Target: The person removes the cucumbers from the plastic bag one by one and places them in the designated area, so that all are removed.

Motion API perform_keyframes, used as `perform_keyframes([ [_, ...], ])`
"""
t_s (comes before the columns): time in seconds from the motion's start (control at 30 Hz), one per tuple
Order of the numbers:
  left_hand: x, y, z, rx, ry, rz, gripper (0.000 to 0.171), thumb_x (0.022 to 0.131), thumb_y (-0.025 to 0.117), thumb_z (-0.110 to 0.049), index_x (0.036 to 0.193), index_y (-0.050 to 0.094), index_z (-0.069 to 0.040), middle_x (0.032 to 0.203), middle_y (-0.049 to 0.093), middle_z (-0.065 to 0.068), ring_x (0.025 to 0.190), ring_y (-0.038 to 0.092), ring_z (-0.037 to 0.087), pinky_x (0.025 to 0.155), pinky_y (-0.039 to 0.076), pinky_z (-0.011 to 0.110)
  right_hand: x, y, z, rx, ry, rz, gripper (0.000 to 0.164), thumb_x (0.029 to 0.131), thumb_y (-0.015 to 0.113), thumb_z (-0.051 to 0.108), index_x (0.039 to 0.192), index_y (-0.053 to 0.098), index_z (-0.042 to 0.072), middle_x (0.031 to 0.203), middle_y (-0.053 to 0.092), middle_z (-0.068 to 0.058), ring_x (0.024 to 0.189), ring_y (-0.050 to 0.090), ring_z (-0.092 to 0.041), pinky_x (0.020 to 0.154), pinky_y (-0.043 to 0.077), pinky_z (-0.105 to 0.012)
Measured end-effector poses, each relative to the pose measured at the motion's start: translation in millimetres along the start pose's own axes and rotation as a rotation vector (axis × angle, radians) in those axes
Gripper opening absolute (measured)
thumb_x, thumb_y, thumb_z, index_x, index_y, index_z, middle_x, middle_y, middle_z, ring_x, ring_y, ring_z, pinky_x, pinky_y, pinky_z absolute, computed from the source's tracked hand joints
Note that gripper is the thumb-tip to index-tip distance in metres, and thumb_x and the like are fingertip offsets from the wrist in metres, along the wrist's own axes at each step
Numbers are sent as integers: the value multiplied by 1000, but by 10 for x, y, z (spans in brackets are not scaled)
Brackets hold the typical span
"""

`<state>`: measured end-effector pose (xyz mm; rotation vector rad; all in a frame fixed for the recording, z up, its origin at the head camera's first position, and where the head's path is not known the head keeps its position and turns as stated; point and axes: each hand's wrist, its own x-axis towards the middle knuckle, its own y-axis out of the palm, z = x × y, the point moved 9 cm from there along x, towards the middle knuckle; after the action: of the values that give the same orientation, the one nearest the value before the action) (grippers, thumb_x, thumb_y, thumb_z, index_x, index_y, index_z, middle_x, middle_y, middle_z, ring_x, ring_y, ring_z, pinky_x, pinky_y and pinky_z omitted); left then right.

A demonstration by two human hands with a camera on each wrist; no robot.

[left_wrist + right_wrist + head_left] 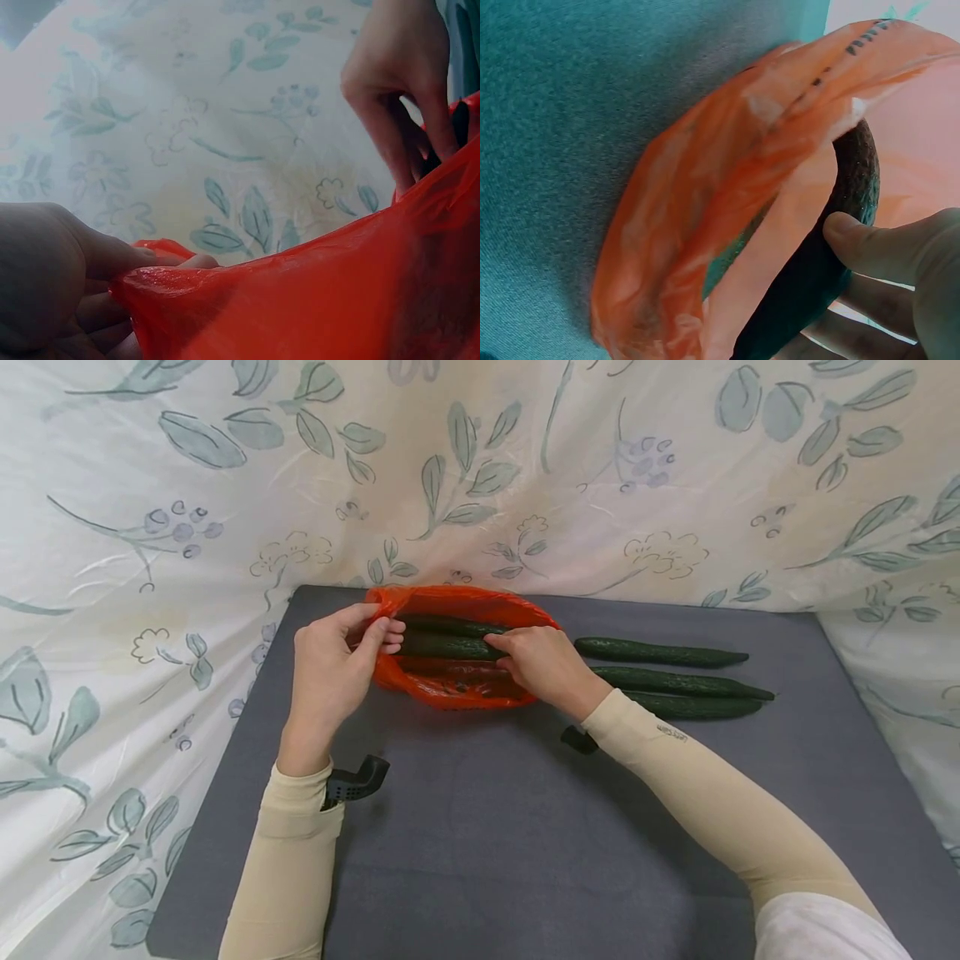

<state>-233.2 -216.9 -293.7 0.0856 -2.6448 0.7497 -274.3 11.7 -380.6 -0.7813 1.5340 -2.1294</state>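
A red plastic bag (442, 697) lies at the back of the table with its mouth spread wide. My left hand (330, 668) pinches the bag's left edge between thumb and fingers; the left wrist view shows the film (285, 307) stretched from that hand (64, 285). Inside the bag's mouth, my right hand (551, 667) grips a dark green cucumber (450, 648). In the right wrist view the thumb presses on this cucumber (799, 289), with the fingers beneath it. Another cucumber (450, 625) lies behind it in the bag. The right hand's fingertips are partly hidden.
To the right of the bag, three cucumbers lie on the dark grey table (480, 843): a rear one (660, 652), a middle one (690, 681) and a front one (697, 706). A leaf-patterned sheet (525, 510) hangs behind the table and along its sides.
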Motion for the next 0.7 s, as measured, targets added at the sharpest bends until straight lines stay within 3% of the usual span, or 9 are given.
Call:
perform_keyframes([
  [0.2, -4, -15, -4, 3, 7, -3, 21, 106, 71, -7, 122, 78, 4, 99, 81, 10, 80, 80, 18, 78, 62, 18, -46, -86, 31, -20, -10, -20, 43, 100, 78, 6, 142, 74, 11, 120, 80, -8, 76, 71, -25, 57, 58, -40],
  [0.47, -3, -2, -9, -4, 10, 0, 21, 106, 71, -7, 123, 78, 5, 99, 81, 10, 80, 80, 18, 78, 62, 18, -154, -205, -10, -1, 5, -22, 46, 98, 79, 4, 144, 72, 9, 131, 76, -11, 63, 64, -22, 50, 48, -36],
  [0.7, -10, 3, -10, -11, 4, 0, 21, 106, 71, -6, 123, 78, 4, 100, 81, 10, 81, 80, 19, 79, 62, 19, -244, -268, -71, 4, -2, -31, 46, 98, 79, 3, 144, 71, 8, 132, 75, -12, 74, 72, -27, 52, 51, -36],
])
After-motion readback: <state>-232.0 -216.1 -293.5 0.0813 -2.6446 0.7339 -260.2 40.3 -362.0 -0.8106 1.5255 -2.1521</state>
